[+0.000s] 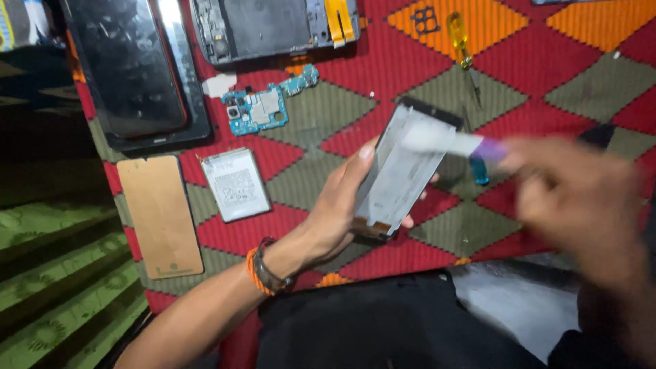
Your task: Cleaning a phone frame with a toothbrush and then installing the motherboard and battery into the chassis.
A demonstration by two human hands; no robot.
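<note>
Head view: in the middle of the frame the left hand [335,212] holds a phone screen panel [403,171] up off the cloth, back side toward the camera, fingers clamped along its edges with the thumb up its left side. The right hand [581,198], blurred at the right of the frame, has its fingers closed on a brush [454,143] with a purple handle; the pale bristles lie across the upper part of the panel.

The step in hand looks like brushing the back of the panel clean. The stroke calls for the left hand to keep the panel steady and tilted while the bristles sweep lightly, since the ribbon at its lower end seems fragile.

On the patterned cloth [547,61] lie other parts: a circuit board [263,109] above and left of the panel, a battery [236,184] to the left, a tan back cover [160,215] at the far left, a dark screen [137,68] at the upper left, a phone frame [273,27] at the top, and a yellow screwdriver [461,44] at the upper right.
</note>
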